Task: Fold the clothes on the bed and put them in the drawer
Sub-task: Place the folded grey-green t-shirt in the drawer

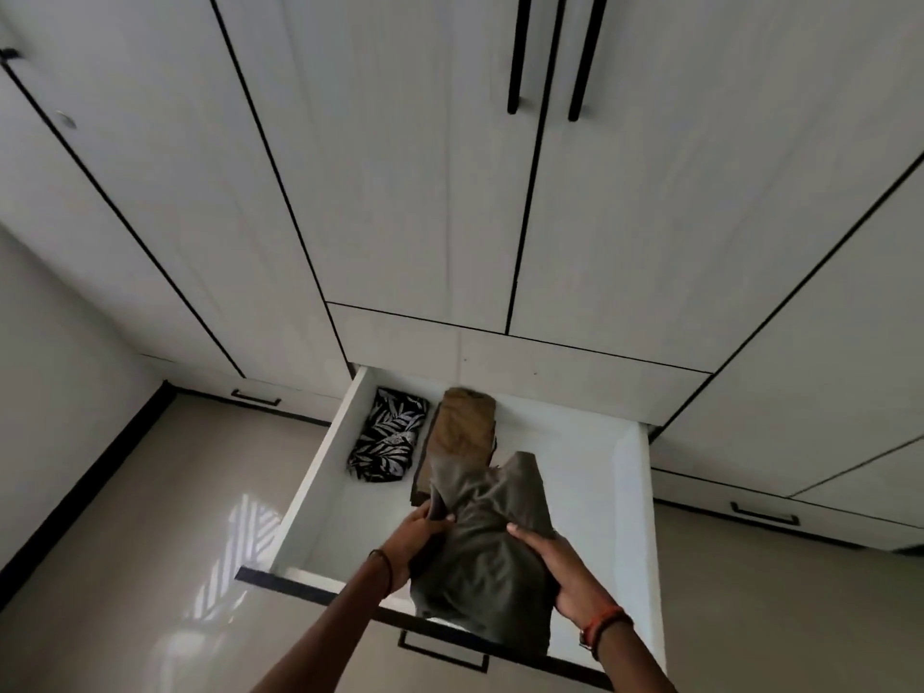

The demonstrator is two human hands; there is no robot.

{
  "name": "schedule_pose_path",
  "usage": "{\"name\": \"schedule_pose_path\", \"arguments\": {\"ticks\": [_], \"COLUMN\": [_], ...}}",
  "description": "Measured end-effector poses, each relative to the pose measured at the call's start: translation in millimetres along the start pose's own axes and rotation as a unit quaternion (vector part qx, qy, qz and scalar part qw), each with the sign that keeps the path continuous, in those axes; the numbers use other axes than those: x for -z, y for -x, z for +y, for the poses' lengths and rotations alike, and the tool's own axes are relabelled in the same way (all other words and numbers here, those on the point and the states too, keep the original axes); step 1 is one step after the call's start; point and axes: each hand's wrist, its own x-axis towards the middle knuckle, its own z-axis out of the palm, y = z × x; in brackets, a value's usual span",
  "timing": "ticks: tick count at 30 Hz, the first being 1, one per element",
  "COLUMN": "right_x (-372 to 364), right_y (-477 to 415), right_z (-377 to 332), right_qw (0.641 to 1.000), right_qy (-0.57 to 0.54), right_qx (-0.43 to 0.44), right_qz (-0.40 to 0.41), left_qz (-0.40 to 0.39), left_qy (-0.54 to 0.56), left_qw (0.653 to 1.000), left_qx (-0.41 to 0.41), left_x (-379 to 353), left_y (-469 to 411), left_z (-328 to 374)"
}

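Drawer (320,472): one, pulled out.
Clothes inside: two, leaf-print bundle (387,435) and tan bundle (465,430).
Olive garment (492,547): one, gripped by left hand (417,535) and right hand (562,567).

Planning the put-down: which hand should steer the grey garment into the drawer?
Probably the right hand: it holds the grey garment on the side over bare floor of the drawer, right of the tan garment.

Soft matt olive cloth garment (492,557), smooth white drawer (631,497) probably laminate, glossy beige floor (165,517)
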Motion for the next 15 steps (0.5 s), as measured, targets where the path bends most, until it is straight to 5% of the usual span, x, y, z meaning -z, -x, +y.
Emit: {"name": "schedule_pose_path", "arguments": {"ticks": [15], "right_x": [60], "right_y": [-117], "right_z": [2], "right_qw": [0.991], "right_qy": [-0.035], "right_qx": [-0.079], "right_qz": [0.103], "left_qz": [-0.067], "left_qy": [-0.023], "left_qw": [0.989], "left_qx": [0.127], "left_x": [-20], "left_y": [-149], "left_z": [-12]}}
